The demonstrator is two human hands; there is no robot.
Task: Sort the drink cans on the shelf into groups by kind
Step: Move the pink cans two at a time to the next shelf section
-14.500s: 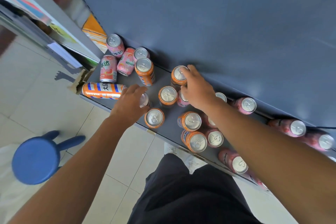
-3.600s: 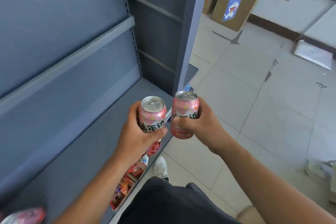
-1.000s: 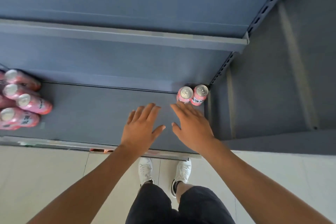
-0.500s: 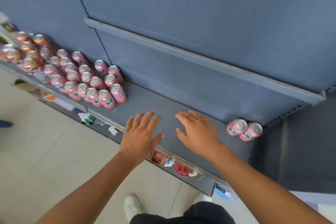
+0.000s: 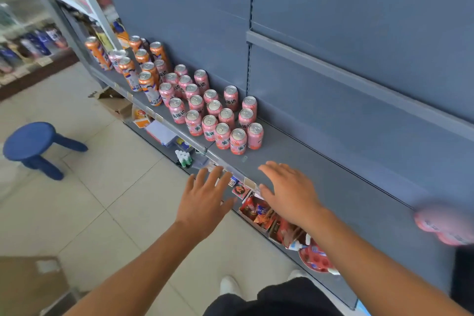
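On the grey shelf [image 5: 320, 177] several pink cans [image 5: 216, 118] stand upright in a tight cluster. Further left, several orange cans [image 5: 143, 72] stand mixed with a few pink ones. Two blurred pink cans [image 5: 441, 223] sit apart at the far right of the shelf. My left hand [image 5: 205, 200] hovers with fingers spread over the shelf's front edge and holds nothing. My right hand [image 5: 287, 192] is spread flat above the bare shelf, also with nothing in it. Both hands are to the right of the pink cluster, apart from it.
A blue stool [image 5: 33, 146] stands on the tiled floor at left. A lower shelf under the front edge holds snack packets [image 5: 261, 213] and small items. A cardboard box [image 5: 28, 285] sits at lower left. The shelf's back panel rises behind the cans.
The view has swung left, so the big can cluster is nearer the centre and the two placed pink cans have slid to the right edge. Both hands stay bare and spread, moving left.
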